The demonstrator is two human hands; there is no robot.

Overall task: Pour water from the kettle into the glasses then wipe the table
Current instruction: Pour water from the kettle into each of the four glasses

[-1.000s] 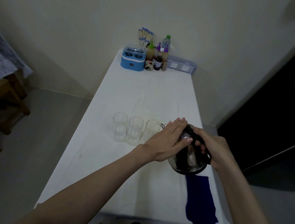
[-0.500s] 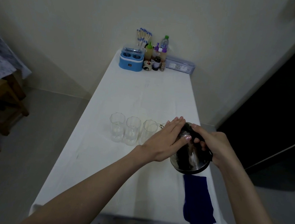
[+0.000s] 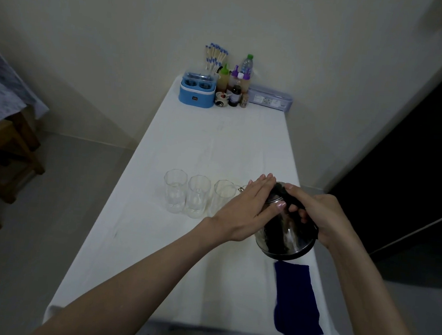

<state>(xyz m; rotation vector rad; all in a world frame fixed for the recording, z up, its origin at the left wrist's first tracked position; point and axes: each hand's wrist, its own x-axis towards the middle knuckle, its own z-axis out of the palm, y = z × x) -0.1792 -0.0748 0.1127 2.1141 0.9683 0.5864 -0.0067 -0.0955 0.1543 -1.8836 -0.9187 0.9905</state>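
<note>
A shiny steel kettle (image 3: 284, 235) with a black handle is tilted left, its spout at the rim of the right glass (image 3: 221, 198). My right hand (image 3: 320, 216) grips the black handle. My left hand (image 3: 248, 209) lies flat with straight fingers on the kettle's lid. Three clear glasses stand in a row on the white table (image 3: 178, 270): the left glass (image 3: 174, 194), the middle glass (image 3: 198, 196) and the right one. A dark blue cloth (image 3: 297, 301) lies near the table's front right corner.
At the far end stand a blue container (image 3: 197, 93), several bottles (image 3: 235, 84), sticks with blue tips (image 3: 215, 57) and a clear box (image 3: 270, 99). A wooden stool (image 3: 4, 153) is on the floor at left. A dark doorway is at right.
The kettle has shifted slightly left toward the right glass, both hands keeping their hold. The view has drifted a little.
</note>
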